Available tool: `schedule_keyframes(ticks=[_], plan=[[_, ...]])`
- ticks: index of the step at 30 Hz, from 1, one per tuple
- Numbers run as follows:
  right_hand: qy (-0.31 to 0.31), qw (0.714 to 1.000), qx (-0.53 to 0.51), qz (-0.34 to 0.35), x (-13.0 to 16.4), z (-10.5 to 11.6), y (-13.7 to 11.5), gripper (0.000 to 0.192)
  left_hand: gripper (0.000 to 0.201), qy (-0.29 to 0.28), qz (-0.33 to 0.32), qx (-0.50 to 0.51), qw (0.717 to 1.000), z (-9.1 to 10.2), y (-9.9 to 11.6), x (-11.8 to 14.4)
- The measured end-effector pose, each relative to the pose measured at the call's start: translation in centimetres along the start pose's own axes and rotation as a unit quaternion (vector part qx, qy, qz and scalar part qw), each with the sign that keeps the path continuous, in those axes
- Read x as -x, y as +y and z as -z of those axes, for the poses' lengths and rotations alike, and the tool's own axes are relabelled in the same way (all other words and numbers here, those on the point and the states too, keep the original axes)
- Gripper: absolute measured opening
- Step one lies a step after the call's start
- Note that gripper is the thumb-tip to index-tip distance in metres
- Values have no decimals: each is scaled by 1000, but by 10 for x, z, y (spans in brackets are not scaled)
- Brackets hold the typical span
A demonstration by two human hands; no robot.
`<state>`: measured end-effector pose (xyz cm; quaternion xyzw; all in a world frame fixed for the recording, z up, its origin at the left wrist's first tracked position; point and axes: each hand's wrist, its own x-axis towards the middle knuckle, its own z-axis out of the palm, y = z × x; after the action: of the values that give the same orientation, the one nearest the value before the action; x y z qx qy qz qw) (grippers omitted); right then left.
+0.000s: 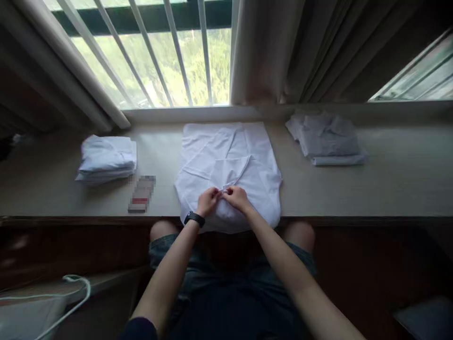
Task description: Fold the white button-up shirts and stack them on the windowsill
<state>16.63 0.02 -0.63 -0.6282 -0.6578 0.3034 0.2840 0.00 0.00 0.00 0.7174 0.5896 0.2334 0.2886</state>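
A white shirt (230,156) lies spread on the window ledge (389,189), its near edge hanging slightly over the front. My left hand (207,200), with a black band on the wrist, and my right hand (238,197) meet at the shirt's near middle. Both pinch the fabric by the collar opening, fingertips almost touching each other. What exactly lies between the fingers is too small to tell.
A stack of folded white garments (106,158) sits on the ledge's left. A folded grey-white shirt pile (327,139) lies at the right. A small blurred box (142,193) rests left of the shirt. Curtains (283,52) and a barred window (159,52) stand behind. A white cable (76,295) runs at lower left.
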Motion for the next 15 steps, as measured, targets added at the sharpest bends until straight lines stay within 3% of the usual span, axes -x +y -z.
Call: schedule_keyframes(ticks=[7,11,15], plan=[[46,997,7,65,8,2,1,10,14,1,-6,-15,1000,-2,6,2],[38,995,-19,94,6,1,7,9,15,20,-19,-36,999,-5,5,0],[19,991,-100,85,2,-1,15,12,19,43,10,19,999,-7,-2,-6]])
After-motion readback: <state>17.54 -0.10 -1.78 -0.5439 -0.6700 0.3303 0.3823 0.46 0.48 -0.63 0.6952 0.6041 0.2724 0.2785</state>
